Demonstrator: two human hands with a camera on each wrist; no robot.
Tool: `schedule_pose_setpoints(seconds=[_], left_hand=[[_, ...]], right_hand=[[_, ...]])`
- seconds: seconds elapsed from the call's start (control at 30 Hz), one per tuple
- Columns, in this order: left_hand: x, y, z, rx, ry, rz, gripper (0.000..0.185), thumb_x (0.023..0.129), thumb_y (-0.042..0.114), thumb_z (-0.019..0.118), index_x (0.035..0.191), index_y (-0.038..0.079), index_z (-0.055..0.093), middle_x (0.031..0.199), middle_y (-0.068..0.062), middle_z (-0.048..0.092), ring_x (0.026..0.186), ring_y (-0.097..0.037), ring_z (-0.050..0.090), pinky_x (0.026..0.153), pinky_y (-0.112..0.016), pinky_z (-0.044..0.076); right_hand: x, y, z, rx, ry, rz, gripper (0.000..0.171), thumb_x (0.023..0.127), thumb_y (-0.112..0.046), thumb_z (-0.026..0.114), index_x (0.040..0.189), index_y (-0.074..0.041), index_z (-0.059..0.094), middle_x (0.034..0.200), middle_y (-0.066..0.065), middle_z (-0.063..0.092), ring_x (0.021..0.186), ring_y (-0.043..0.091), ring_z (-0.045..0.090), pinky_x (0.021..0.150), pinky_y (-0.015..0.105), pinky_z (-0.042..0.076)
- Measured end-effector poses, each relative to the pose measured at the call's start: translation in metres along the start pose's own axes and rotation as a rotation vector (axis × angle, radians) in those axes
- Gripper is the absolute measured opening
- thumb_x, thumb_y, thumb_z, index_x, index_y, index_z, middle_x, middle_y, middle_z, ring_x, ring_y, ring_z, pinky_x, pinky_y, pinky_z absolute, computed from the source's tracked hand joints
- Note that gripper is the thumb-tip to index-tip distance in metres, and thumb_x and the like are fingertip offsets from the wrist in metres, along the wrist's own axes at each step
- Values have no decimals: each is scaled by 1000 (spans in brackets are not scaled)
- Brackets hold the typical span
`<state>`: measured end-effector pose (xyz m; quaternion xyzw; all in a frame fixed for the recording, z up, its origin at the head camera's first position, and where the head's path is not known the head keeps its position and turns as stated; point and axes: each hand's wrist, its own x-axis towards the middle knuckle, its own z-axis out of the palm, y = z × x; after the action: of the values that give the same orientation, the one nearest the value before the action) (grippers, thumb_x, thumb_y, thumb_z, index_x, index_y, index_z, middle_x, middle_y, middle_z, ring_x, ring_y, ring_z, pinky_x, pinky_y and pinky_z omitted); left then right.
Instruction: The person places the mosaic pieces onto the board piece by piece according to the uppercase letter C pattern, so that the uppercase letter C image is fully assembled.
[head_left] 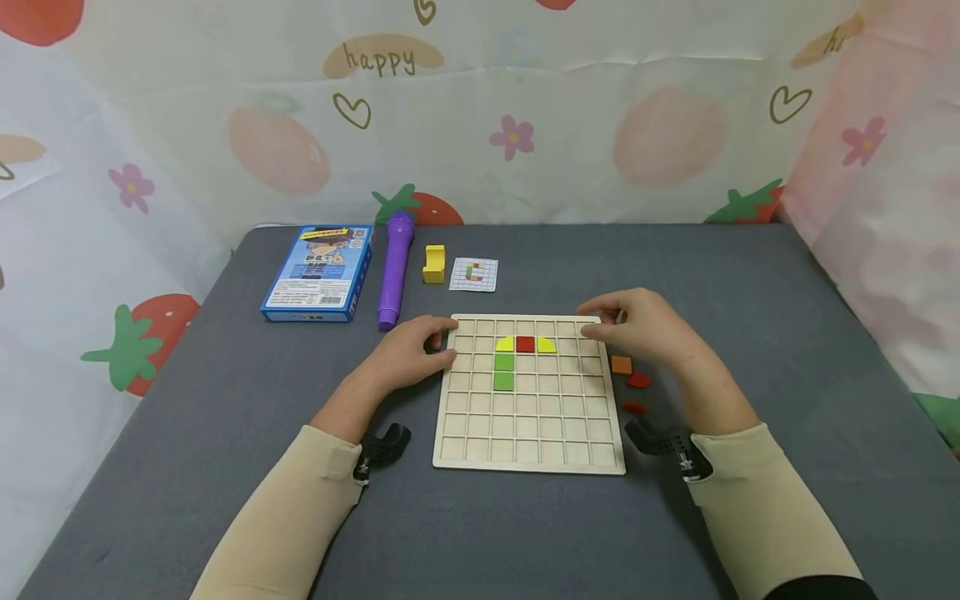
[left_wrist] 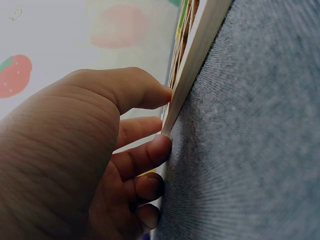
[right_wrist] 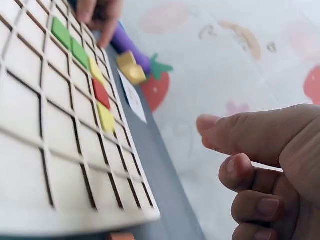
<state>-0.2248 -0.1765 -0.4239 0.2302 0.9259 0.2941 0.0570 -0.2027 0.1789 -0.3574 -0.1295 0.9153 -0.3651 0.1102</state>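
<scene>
A wooden grid board [head_left: 558,454] lies on the grey table. Set in its cells are two green squares [head_left: 504,372], a red square [head_left: 525,344] and, either side of that, two yellow rounded pieces [head_left: 547,345]. My left hand [head_left: 405,354] touches the board's left edge near the far corner, thumb and index fingertips spread along the rim in the left wrist view. Over the far right corner hovers my right hand [head_left: 645,327]; its fingers [right_wrist: 250,132] are loosely bent with nothing between them. Beside the right edge lie an orange square [head_left: 621,365] and two red pieces [head_left: 639,381].
Behind the board lies a small pattern card [head_left: 473,275], with a yellow block [head_left: 434,264] left of it. Farther left are a purple microphone [head_left: 394,271] and a blue box [head_left: 318,271]. A printed curtain [head_left: 562,150] hangs behind the table.
</scene>
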Motion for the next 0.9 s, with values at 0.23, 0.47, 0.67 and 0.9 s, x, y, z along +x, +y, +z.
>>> schedule_pose_setpoints(seconds=[0.23,0.47,0.67,0.9], left_hand=[[-1,2,-1,-7,3,6,50,95,21,69,140,3,61,89,-6,53,82,-20,49,76,-38,37],[-1,0,-1,-9,6,21,50,94,21,69,140,3,61,88,-6,53,81,-20,49,75,-38,37],[-1,-1,0,-11,2,17,50,95,22,69,140,3,61,88,-6,53,80,-20,49,75,-38,37],[0,-2,1,-16,-1,3,50,95,22,69,141,4,61,89,-6,53,81,-20,49,75,-38,37]], right_hand=[[-2,28,-20,21,-60,72,35,94,-16,75,126,-2,70,78,5,48,64,19,40,58,34,36],[-3,55,-31,60,-219,136,38,88,-7,78,123,3,67,72,1,48,64,14,41,62,31,35],[-2,64,-29,122,-344,195,38,84,0,76,119,5,61,74,2,47,67,15,43,64,30,36],[0,67,-26,77,-305,207,28,91,-11,75,113,2,63,71,2,52,63,15,45,62,32,36]])
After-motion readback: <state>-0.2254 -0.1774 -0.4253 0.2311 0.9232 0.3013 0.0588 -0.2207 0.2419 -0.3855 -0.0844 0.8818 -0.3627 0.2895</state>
